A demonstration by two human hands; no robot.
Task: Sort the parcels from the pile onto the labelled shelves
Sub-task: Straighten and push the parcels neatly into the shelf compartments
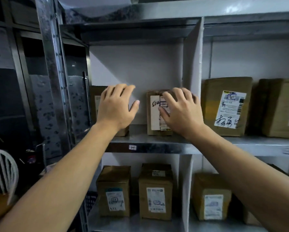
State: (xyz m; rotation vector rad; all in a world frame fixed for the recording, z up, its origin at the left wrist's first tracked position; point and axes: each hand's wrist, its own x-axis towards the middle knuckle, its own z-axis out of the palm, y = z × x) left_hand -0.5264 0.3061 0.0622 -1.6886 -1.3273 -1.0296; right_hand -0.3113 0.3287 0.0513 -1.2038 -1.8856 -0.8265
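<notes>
Neither hand is clamped on anything. Left hand (116, 108): fingers spread, fingertips lying over the top front edge of the left parcel (94, 99), thumb splayed wide to the side. Right hand (182, 114): likewise spread in front of the middle parcel (154, 118), thumb across its white label, fingers near its top edge. Contact versus a small gap cannot be told for either hand; the right fingers are a little blurred. Both parcels stand upright on the upper shelf (157, 144), apart from each other, in the compartment left of the white divider (192, 64); a small tag (132, 147) sits on the shelf lip below them. Progress, as judged: well under way. Right of the divider stand a large parcel (227, 106) and a far-right parcel (281, 108); one level down stand a lower-left parcel (114, 191), a lower-middle parcel (155, 193) and a lower-right parcel (211, 198). Pile is out of view, so the remainder cannot be counted. Step in hand looks like seating or squaring the middle parcel. Pose: bare forearms reach up and forward from the bottom corners, converging on the compartment, palms toward the parcels.
</notes>
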